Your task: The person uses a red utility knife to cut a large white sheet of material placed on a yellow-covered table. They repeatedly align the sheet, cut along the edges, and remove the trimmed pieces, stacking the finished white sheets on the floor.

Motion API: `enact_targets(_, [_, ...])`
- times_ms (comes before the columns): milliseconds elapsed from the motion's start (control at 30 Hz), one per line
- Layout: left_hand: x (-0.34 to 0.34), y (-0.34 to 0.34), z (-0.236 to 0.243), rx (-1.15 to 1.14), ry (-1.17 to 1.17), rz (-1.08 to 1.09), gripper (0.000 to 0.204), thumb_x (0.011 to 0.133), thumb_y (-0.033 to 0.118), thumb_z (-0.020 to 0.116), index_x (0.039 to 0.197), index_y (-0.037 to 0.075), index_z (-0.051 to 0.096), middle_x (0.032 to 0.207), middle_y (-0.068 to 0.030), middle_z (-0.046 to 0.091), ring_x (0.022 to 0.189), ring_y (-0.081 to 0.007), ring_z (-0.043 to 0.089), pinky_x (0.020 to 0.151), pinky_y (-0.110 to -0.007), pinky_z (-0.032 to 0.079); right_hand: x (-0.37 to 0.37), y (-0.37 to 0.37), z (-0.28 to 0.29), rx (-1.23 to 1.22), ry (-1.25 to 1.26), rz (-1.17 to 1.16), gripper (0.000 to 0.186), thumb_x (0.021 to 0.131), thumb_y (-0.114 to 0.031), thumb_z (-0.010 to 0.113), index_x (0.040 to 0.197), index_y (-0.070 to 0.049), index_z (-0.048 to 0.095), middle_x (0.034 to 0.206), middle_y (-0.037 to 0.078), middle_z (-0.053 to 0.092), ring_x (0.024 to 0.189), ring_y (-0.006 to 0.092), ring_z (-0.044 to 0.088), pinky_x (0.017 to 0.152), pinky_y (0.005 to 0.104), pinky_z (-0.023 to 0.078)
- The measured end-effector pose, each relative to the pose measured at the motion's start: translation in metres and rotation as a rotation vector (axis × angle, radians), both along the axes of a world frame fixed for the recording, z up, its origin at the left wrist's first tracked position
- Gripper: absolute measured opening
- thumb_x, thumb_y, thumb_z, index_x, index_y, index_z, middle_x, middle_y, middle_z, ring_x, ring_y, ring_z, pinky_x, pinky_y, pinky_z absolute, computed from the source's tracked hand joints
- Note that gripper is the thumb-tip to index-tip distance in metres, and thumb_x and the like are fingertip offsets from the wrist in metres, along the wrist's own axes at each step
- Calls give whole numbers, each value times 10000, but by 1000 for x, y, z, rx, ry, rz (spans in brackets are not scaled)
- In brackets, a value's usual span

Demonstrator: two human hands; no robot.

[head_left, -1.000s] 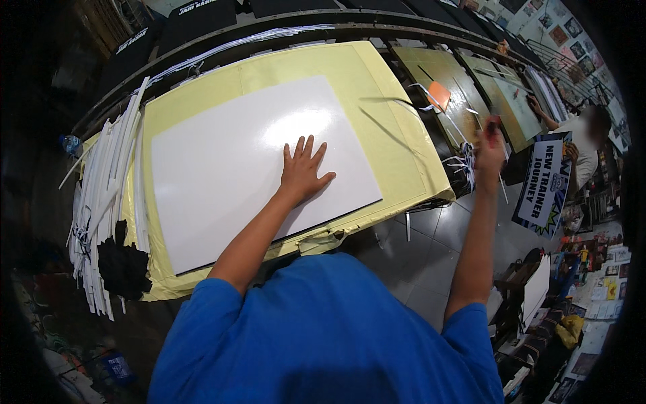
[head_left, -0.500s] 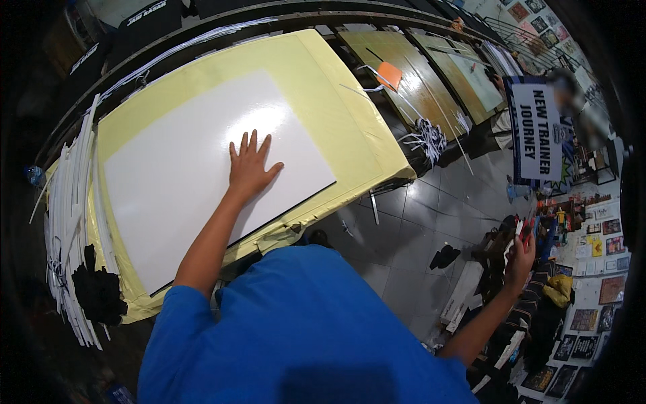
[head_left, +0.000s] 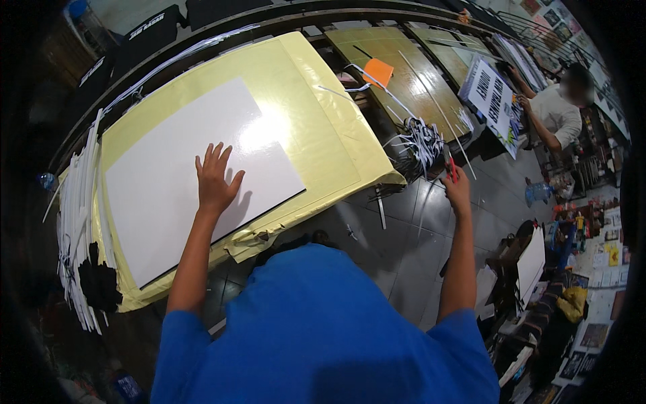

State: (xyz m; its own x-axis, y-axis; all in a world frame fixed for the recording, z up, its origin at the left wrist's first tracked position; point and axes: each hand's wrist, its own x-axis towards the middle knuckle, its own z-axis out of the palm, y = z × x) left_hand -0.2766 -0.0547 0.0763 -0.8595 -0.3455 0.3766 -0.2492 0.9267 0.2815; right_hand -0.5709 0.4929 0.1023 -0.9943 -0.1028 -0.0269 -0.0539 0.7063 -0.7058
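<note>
A large white board point(head_left: 168, 188) with a glossy top and a dark near edge lies on a yellow-covered table point(head_left: 336, 141). Over the board's middle is my left hand point(head_left: 218, 180), fingers spread, holding nothing. A shadow falls beside it; I cannot tell whether the palm touches. Off the table's right end, my right hand point(head_left: 459, 192) grips a red-handled tool point(head_left: 451, 170) with a narrow grey head pointing away from me. Its exact kind is too small to make out. Just beyond the tool hangs a tangled bunch of black and white strips point(head_left: 420, 145).
White strips point(head_left: 77, 215) are stacked along the table's left edge, with black cloth point(head_left: 99, 279) at their near end. An orange piece point(head_left: 378, 72) lies at the far right beside a brownish panel point(head_left: 404, 50). A co-worker point(head_left: 562, 108) handles a printed sign point(head_left: 490, 101).
My right hand has swung forward and left with the red-handled tool, from the right-hand clutter toward the strips. My left hand has shifted left over the board. The co-worker's sign has tilted over.
</note>
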Motion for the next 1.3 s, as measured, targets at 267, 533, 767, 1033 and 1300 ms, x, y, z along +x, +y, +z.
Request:
enact_targets(267, [69,57,-4,115,-77,250,586,852,250,698,1385,94,509,1499,-138,434,1451,-352,299,1183,-575,181,-83,-62,-72,171,204,58,512,861,-233,685,1315,-35,554,1047,227,675,953,383,667,842,396,525])
enact_targets(533, [139,81,-32,134,-77,446,610,846,271,710,1401,109,513,1524,-158,400,1454,-371,287,1173,-578,197,-95,-61,-42,-671,84,146,495,1015,-259,570,1440,-32,457,1088,73,674,591,45,520,489,196,422])
enact_targets(767, [156,8,-14,1,-449,491,762,891,537,596,1542,248,327,1628,-176,175,1506,-384,122,1150,-666,100,-62,-66,-10,-960,66,9,253,1033,-241,537,1189,-41,532,888,44,593,543,49,464,468,200,393])
enact_targets(1033, [54,27,-18,426,-538,541,837,918,677,455,1583,241,193,1641,-200,73,1516,-383,35,1120,-717,43,26,-77,-24,-970,31,-41,222,1033,-196,518,1208,-59,524,895,41,597,554,52,466,467,211,400])
enact_targets(1300, [102,-65,0,-158,-463,-5,798,858,559,615,1533,226,350,1626,-164,188,1498,-366,172,1171,-635,145,149,-106,-26,-911,18,-127,210,1038,-158,498,1209,-36,509,933,56,600,532,55,478,466,217,423])
